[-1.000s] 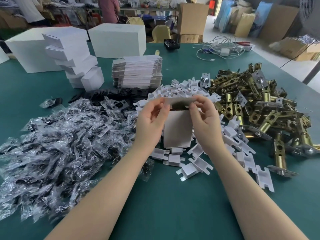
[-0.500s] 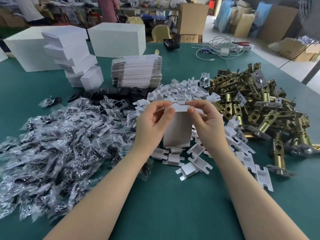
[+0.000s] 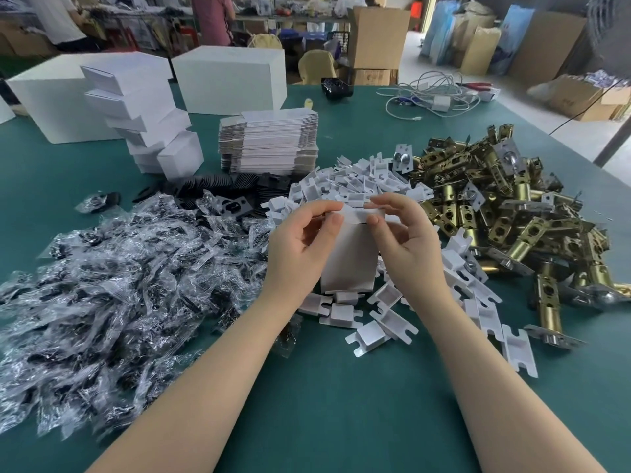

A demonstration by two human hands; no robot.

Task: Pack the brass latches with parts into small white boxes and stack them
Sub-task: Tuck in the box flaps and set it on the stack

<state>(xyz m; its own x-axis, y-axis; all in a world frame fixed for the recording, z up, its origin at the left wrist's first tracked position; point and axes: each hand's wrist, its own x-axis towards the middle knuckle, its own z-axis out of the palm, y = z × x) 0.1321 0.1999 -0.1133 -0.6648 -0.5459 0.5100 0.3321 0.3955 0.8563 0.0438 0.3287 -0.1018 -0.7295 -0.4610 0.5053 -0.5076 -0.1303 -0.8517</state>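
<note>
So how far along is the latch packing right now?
Early days. Done: a few closed small boxes stacked at back left. In hand: both hands, left hand and right hand, are closing the top flap of one upright box. Left: a large pile of brass latches and many bagged parts.

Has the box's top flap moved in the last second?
Yes. The flap has folded down toward the box, which stays put by the inserts.

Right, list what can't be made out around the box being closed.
- Head view: contents of the small white box, hidden by its walls and top flap.
- Its far side and upper corners, covered by the left hand and right hand.
- Parts inside the clear bags, blurred by glare.
- Bag pile's left end, cut off by the frame edge.
</note>
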